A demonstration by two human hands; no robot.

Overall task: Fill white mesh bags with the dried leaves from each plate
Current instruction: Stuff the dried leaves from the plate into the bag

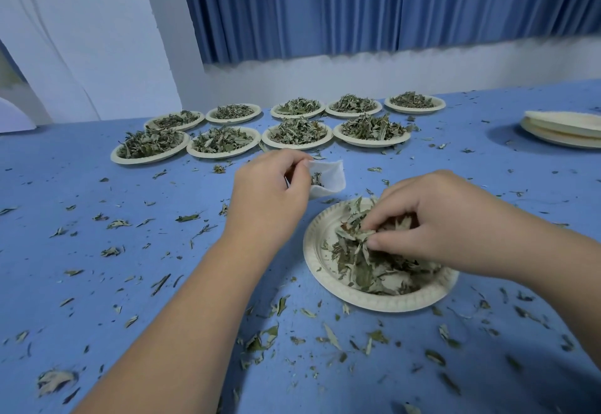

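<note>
A cream paper plate (pixel 328 283) sits on the blue table in front of me, holding a heap of dried leaves (pixel 361 267). My right hand (pixel 432 218) is down in that heap, fingers and thumb pinching a bunch of leaves. Left of it and a little farther off, my left hand (pixel 270 189) holds a small white mesh bag (pixel 328 176) by its rim, mouth held open toward the plate. A few leaf bits show inside the bag.
Several more plates of dried leaves (pixel 221 142) stand in two rows at the back of the table. A stack of empty plates (pixel 562 127) lies at the far right. Loose leaf scraps litter the blue tabletop (pixel 113 283). A blue curtain hangs behind.
</note>
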